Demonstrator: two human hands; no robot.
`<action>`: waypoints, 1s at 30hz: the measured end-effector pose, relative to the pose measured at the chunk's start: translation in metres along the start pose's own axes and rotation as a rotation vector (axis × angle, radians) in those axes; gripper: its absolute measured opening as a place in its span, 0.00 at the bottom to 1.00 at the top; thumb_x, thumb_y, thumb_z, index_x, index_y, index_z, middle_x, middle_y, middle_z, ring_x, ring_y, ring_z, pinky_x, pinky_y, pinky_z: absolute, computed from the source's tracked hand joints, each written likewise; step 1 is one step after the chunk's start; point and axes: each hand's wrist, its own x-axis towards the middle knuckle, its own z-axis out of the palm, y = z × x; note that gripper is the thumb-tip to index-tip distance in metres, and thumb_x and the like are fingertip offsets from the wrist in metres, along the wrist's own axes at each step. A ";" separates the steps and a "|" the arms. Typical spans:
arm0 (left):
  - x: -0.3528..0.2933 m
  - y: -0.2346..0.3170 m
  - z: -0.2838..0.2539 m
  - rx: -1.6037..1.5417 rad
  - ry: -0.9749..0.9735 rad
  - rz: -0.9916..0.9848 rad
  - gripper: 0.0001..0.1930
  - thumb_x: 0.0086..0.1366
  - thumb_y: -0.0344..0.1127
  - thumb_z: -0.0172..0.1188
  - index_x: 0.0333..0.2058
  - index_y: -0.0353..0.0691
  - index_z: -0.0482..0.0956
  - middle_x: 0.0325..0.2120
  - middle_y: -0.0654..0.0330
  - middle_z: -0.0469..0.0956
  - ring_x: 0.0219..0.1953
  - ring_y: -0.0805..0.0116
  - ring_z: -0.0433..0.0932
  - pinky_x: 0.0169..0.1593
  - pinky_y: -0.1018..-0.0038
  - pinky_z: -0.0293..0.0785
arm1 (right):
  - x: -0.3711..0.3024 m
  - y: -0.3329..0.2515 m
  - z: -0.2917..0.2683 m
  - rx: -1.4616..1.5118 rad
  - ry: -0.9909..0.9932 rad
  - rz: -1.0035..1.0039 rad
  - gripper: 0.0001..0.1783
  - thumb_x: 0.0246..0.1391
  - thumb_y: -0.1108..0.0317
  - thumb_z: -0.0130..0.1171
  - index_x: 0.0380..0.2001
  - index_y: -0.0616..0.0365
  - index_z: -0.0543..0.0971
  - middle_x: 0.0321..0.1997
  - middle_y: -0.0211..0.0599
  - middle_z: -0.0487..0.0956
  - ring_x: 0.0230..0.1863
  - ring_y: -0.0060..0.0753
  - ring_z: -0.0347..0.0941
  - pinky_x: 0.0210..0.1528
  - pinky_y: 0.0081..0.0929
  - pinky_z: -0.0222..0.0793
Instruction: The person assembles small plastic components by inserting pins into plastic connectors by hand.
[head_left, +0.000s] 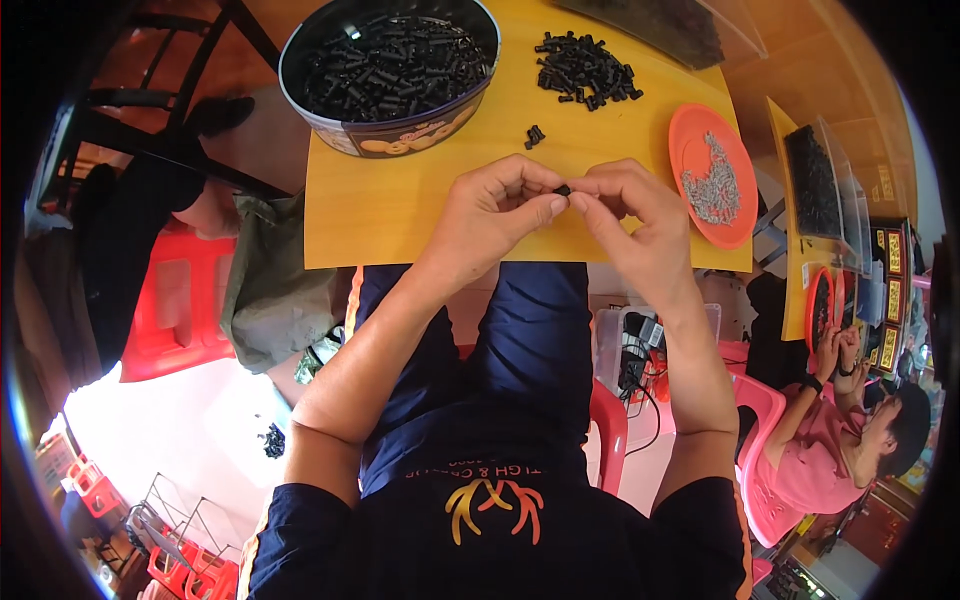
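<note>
Above the near edge of the yellow table (380, 220), my two hands meet fingertip to fingertip. My left hand (490, 210) pinches a small black plastic piece (563, 190) between thumb and forefinger. From the other side, the thumb and forefinger of my right hand (645, 215) close at the same piece; whatever they hold is too small to make out. Just beyond my fingers lie a few black pieces (535, 135), with a larger heap of black pieces (588, 72) farther back. To the right, a red plate (688, 125) carries many small silvery metal parts (715, 185).
A round tin (345, 138) full of black pieces stands at the table's back left. A dark flat tray (650, 25) lies along the far edge. At right, a person in pink (815, 450) works at another table. A red chair (180, 300) and grey-green cloth (275, 280) are at left.
</note>
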 end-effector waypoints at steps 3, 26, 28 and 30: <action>0.003 0.001 -0.002 -0.066 0.017 0.017 0.08 0.65 0.26 0.64 0.42 0.33 0.79 0.33 0.64 0.80 0.34 0.81 0.76 0.39 0.83 0.73 | 0.001 -0.006 0.005 -0.202 0.055 -0.205 0.09 0.54 0.75 0.63 0.40 0.61 0.82 0.37 0.40 0.79 0.30 0.33 0.76 0.31 0.22 0.71; 0.004 0.001 -0.002 -0.058 0.055 -0.017 0.08 0.64 0.28 0.65 0.41 0.35 0.79 0.30 0.65 0.81 0.30 0.80 0.76 0.36 0.81 0.73 | 0.065 0.056 -0.004 -0.508 0.003 -0.227 0.09 0.56 0.73 0.61 0.41 0.58 0.80 0.35 0.39 0.76 0.30 0.39 0.76 0.32 0.33 0.74; 0.004 0.001 -0.002 -0.056 0.046 -0.001 0.08 0.64 0.28 0.65 0.42 0.35 0.80 0.30 0.65 0.80 0.30 0.80 0.76 0.36 0.82 0.73 | 0.055 0.050 -0.003 -0.409 0.018 -0.174 0.10 0.57 0.75 0.61 0.43 0.60 0.79 0.35 0.39 0.76 0.28 0.31 0.75 0.33 0.26 0.72; 0.005 0.000 -0.001 -0.073 0.040 0.005 0.08 0.64 0.28 0.65 0.42 0.35 0.80 0.29 0.65 0.80 0.30 0.81 0.76 0.37 0.82 0.73 | 0.047 0.049 -0.006 -0.426 0.056 -0.209 0.10 0.60 0.74 0.60 0.44 0.62 0.79 0.33 0.35 0.76 0.27 0.26 0.72 0.33 0.22 0.70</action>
